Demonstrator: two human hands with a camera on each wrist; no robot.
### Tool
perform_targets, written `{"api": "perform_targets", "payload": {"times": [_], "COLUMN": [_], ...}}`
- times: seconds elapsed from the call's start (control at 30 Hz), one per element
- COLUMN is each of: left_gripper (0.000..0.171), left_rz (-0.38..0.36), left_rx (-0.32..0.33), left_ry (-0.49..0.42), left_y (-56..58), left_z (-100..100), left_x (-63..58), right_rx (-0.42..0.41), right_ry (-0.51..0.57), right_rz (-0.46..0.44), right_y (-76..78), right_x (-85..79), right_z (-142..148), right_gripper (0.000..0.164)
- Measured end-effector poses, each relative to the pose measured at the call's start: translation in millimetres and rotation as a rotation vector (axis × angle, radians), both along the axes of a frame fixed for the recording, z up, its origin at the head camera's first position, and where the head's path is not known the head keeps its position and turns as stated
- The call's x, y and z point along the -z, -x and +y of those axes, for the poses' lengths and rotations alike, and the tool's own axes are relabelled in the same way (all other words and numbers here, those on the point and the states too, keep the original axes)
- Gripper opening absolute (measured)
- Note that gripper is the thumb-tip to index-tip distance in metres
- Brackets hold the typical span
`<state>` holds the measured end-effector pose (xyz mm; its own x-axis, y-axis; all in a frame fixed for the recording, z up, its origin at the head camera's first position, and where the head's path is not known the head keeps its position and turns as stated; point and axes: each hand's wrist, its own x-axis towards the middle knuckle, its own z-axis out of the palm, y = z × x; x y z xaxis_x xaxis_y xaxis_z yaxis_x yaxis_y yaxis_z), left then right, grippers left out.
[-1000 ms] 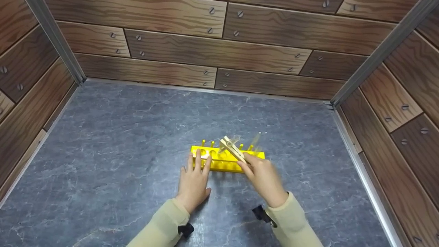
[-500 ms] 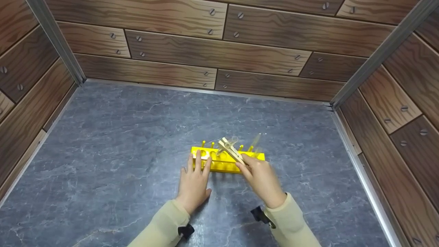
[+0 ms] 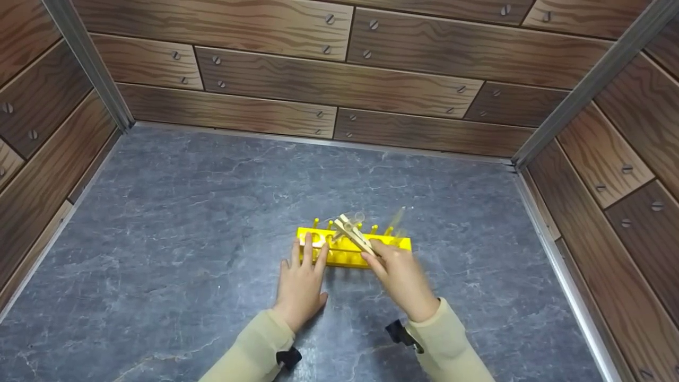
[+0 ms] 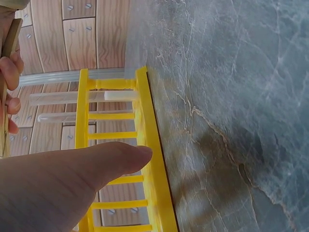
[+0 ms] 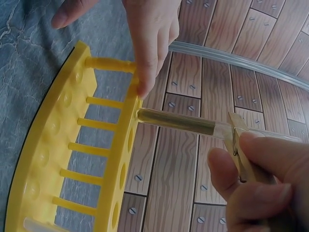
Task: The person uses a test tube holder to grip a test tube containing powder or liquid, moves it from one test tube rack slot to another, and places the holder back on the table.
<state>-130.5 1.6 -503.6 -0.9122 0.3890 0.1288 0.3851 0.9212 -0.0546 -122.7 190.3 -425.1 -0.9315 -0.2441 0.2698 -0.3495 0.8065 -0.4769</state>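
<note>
A yellow test tube rack (image 3: 345,259) stands on the grey marbled surface. My left hand (image 3: 301,284) lies with straight fingers on its left end, fingertips on the top rail. My right hand (image 3: 404,273) pinches a wooden test tube clamp (image 3: 354,236), which points up and left over the rack. The clamp grips a glass test tube (image 5: 178,122) holding olive-yellow liquid. In the right wrist view, the tube's rounded bottom is right at the top rail, close to a hole beside my left fingertip. In the left wrist view, my left thumb (image 4: 120,157) crosses the rack's front.
At the rack's right end stand two tubes, one test tube with whitish contents (image 4: 120,95) and one clear test tube (image 4: 58,117). Yellow pegs (image 3: 316,222) line the rack's back. Wood-patterned walls (image 3: 254,74) enclose the surface at the back and both sides.
My right hand has shifted slightly left along the rack, carrying the clamp and its test tube toward the left hand. The left hand and the rack stay in place.
</note>
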Motion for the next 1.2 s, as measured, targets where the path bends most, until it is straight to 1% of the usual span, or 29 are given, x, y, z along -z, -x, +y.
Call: {"api": "perform_targets", "payload": {"times": [0.17,0.33,0.53,0.8,1.03,1.2], "left_gripper": [0.099,0.099,0.101,0.100,0.099,0.099], "left_rz": [-0.012,-0.016,0.015,0.007,0.018,0.034], "left_rx": [0.000,-0.001,0.001,0.001,0.002,0.003], "left_ry": [-0.009,-0.018,0.009,0.010,0.006,-0.001], "left_y": [-0.1,0.1,1.0,0.2,0.2,0.0], "left_z": [-1,-1,-1,-1,-1,-1], "left_x": [0.0,-0.2,-0.8,-0.1,-0.1,0.3], "right_rx": [-0.002,-0.001,-0.002,-0.007,-0.005,-0.012], "right_ry": [-0.008,-0.002,-0.013,-0.029,-0.082,-0.086], "right_rz": [-0.005,-0.022,-0.036,-0.071,-0.049,-0.058], "right_y": [0.9,3.2,8.8,14.8,17.7,18.6], "right_x": [0.9,3.3,9.2,18.0,23.9,27.1], "right_z": [-2,-3,-4,-6,-8,-9], "right_gripper": [0.018,0.018,0.010,0.015,0.017,0.018]}}
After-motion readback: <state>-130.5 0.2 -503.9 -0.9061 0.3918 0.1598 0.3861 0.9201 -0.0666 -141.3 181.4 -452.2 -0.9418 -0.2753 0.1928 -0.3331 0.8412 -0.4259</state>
